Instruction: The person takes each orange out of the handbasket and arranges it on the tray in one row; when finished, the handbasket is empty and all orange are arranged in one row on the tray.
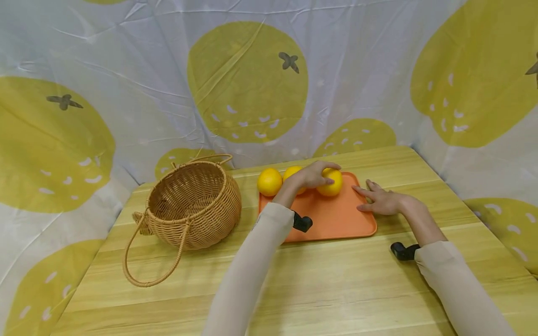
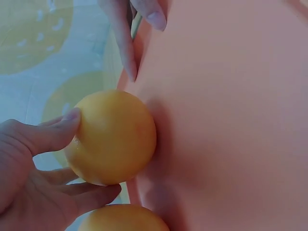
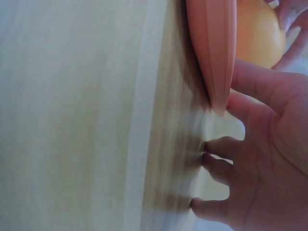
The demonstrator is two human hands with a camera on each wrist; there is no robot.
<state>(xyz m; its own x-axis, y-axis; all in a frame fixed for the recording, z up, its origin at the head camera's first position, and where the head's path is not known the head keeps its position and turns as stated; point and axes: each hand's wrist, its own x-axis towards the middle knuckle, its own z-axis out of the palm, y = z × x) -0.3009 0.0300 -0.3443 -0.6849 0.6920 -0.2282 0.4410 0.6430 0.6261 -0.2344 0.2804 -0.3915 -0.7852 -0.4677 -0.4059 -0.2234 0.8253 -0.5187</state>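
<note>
My left hand [image 1: 312,175] grips an orange [image 1: 332,183] over the back of a flat coral tray [image 1: 332,219]. In the left wrist view the thumb lies on one side of this orange [image 2: 113,137] and the fingers curl under the other. A second orange [image 1: 293,172] is partly hidden behind the left hand, and a third orange [image 1: 270,182] sits at the tray's back left corner. At the tray's right edge is my right hand [image 1: 383,201], fingers spread. The right wrist view shows its thumb and index finger at the tray rim [image 3: 211,53], the other fingertips down on the table.
A round wicker basket [image 1: 214,219] stands left of the tray, its opening tipped toward the camera. One handle [image 1: 128,261] hangs down onto the wooden table [image 1: 336,284]; the other rises at the back. A fruit-print cloth [image 1: 357,70] hangs behind and beside the table.
</note>
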